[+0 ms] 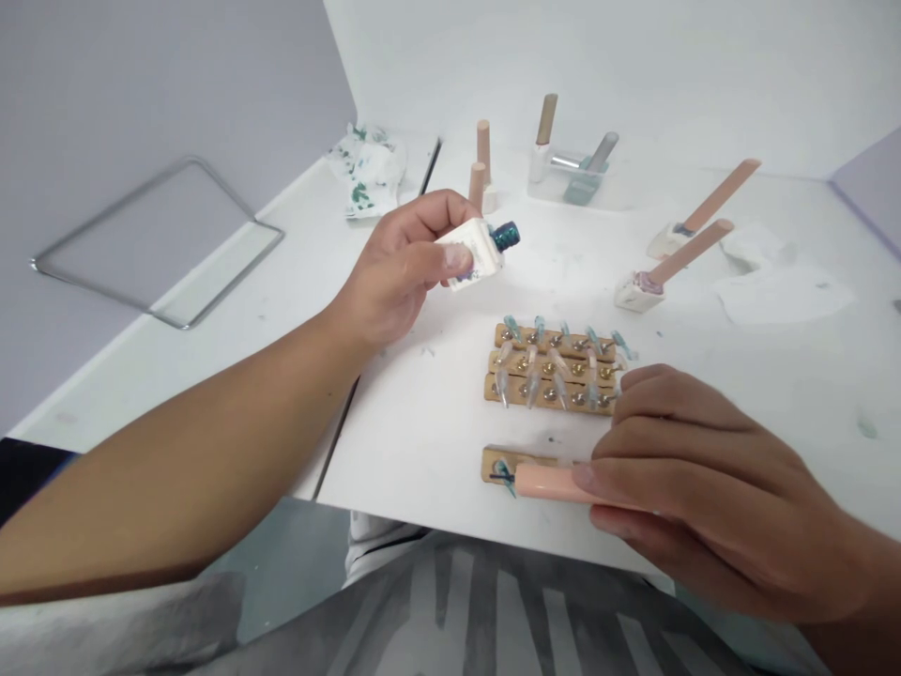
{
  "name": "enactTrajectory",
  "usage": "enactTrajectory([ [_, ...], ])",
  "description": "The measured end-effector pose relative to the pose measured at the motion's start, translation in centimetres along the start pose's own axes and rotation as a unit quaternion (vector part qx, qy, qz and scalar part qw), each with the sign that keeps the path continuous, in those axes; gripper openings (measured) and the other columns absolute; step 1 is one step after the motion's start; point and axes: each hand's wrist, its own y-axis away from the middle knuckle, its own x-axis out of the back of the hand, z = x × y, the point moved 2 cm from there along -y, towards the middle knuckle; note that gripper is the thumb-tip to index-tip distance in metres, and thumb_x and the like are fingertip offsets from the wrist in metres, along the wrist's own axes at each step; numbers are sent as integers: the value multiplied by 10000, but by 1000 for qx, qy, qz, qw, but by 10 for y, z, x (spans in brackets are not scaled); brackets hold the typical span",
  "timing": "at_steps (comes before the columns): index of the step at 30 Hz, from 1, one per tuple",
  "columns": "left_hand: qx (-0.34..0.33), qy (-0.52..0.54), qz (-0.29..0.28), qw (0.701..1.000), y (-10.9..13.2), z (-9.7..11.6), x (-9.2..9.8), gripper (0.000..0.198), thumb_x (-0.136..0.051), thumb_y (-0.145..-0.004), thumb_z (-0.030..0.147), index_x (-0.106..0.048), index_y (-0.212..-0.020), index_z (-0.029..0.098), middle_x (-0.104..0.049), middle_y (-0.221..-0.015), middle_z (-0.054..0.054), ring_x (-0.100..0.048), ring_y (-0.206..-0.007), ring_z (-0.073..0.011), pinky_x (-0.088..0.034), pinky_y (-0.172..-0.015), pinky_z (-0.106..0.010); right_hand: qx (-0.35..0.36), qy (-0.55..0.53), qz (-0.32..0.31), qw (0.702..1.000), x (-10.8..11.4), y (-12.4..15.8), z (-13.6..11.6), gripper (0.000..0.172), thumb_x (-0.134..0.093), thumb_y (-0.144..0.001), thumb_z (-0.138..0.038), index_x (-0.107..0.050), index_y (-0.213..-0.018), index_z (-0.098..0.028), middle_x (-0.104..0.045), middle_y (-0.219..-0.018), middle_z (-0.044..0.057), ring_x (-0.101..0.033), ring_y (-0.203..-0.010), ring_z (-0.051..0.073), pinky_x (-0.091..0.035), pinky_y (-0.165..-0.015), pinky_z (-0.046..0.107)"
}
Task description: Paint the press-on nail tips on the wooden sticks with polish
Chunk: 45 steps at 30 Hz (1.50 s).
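Beside the tan wooden strips [553,368] studded with pale teal nail tips, a white bottle [473,253] shows a glittery teal neck, a brush handle [556,481] is peach-pink, and beyond them a crumpled tissue [369,169] is white blotched green.

Legible text: none. Small white bottle [473,253], held above the white table [422,422], bears a printed mark, too blurred to read.
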Motion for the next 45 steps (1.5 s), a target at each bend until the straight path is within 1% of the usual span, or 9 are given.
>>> enactTrajectory([
  [3,2,-2,-1,1000,0,-1,0,178,-719,-684,318,-650,-779,184,-623,-704,-6,-517,-585,-120,-352,-545,-277,0,13,-4,1000,-1,1,0,172,-572,-882,-96,-616,-1046,-124,-651,-794,37,-501,-763,178,-448,-806,399],
  [7,-4,-7,6,1000,0,-2,1,168,-695,-687,313,-645,-779,182,-607,-693,-1,-521,-589,-121,-351,-546,-273,-10,44,16,999,0,-1,2,153,-601,-854,-74,-621,-1000,-116,-661,-786,46,-500,-760,179,-448,-770,387],
  [12,1,-1,4,1000,0,-2,3,165,-688,-677,275,-639,-792,167,-612,-704,-7,-532,-597,-121,-354,-552,-274,-4,25,17,1000,2,-1,1,164,-595,-853,-70,-622,-1010,-112,-658,-784,43,-509,-754,177,-460,-782,390],
  [19,-2,-5,1,1000,1,-1,1,195,-699,-703,318,-622,-797,166,-591,-697,-3,-527,-599,-120,-357,-561,-276,-6,37,0,999,-1,0,0,215,-606,-857,-84,-615,-1067,-126,-650,-783,37,-485,-774,184,-444,-795,403],
  [25,1,-7,7,1000,1,0,0,160,-680,-697,298,-635,-791,177,-609,-721,-3,-522,-601,-120,-360,-562,-271,-2,22,3,1000,2,-1,0,199,-592,-847,-65,-619,-1038,-114,-647,-780,43,-485,-778,184,-441,-782,395],
  [32,-1,-8,4,1000,2,-2,3,172,-692,-687,306,-648,-797,182,-602,-708,-5,-529,-605,-129,-376,-567,-279,-19,23,-4,1000,1,3,2,169,-599,-838,-62,-629,-993,-121,-657,-751,46,-482,-749,185,-424,-730,384],
  [39,4,-19,14,1000,2,-1,3,160,-684,-662,317,-646,-770,206,-574,-681,-8,-489,-591,-138,-356,-562,-293,-5,23,13,1000,4,0,0,171,-591,-816,-33,-629,-971,-96,-649,-762,50,-483,-738,174,-446,-749,373],
  [42,3,-18,15,1000,1,-1,3,164,-681,-659,312,-646,-777,204,-576,-684,-11,-487,-593,-138,-351,-562,-298,-6,22,10,1000,2,0,0,157,-600,-821,-52,-629,-966,-105,-651,-768,56,-495,-758,184,-446,-771,389],
  [45,3,-19,17,1000,1,0,2,158,-680,-660,305,-644,-775,204,-579,-687,-13,-487,-590,-141,-350,-558,-303,-17,21,0,1000,1,2,1,183,-618,-819,-65,-639,-995,-110,-645,-752,51,-477,-761,191,-427,-746,391],
])
